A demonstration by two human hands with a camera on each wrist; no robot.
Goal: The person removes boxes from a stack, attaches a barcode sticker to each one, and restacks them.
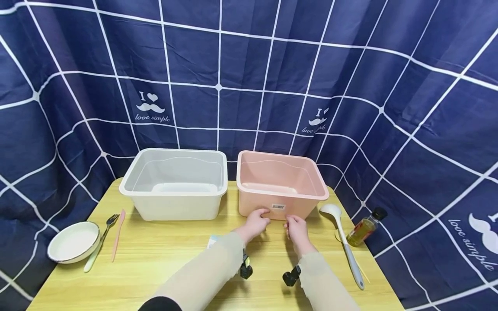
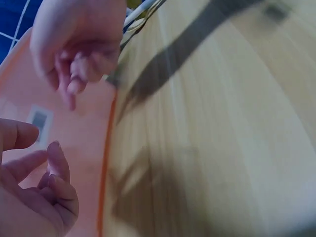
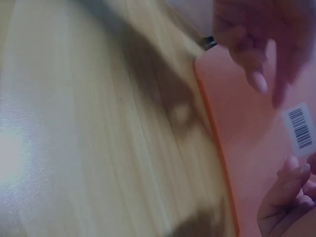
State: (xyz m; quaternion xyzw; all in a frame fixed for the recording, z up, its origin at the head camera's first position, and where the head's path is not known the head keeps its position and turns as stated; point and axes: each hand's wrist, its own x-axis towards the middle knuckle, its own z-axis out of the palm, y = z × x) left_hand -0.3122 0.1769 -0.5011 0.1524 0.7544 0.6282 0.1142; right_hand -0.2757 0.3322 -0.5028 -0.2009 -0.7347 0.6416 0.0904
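A pink plastic bin (image 1: 280, 190) stands on the wooden table (image 1: 163, 259), to the right of a white bin (image 1: 173, 185). Both appear empty. A barcode label (image 1: 278, 207) is stuck on the pink bin's front wall. My left hand (image 1: 260, 219) hovers just left of the label and my right hand (image 1: 292, 224) just right of it. In both wrist views the fingers (image 2: 57, 168) (image 3: 289, 180) are loosely curled close to the pink wall (image 2: 84, 143) (image 3: 247, 123) and hold nothing. I cannot tell whether they touch it.
At the table's left lie a white bowl (image 1: 74, 246), a green-handled fork (image 1: 99, 244) and a pink stick (image 1: 118, 233). A white ladle (image 1: 344, 242) and a small oil bottle (image 1: 365, 225) are at the right edge. A blue checked curtain (image 1: 249, 77) hangs behind.
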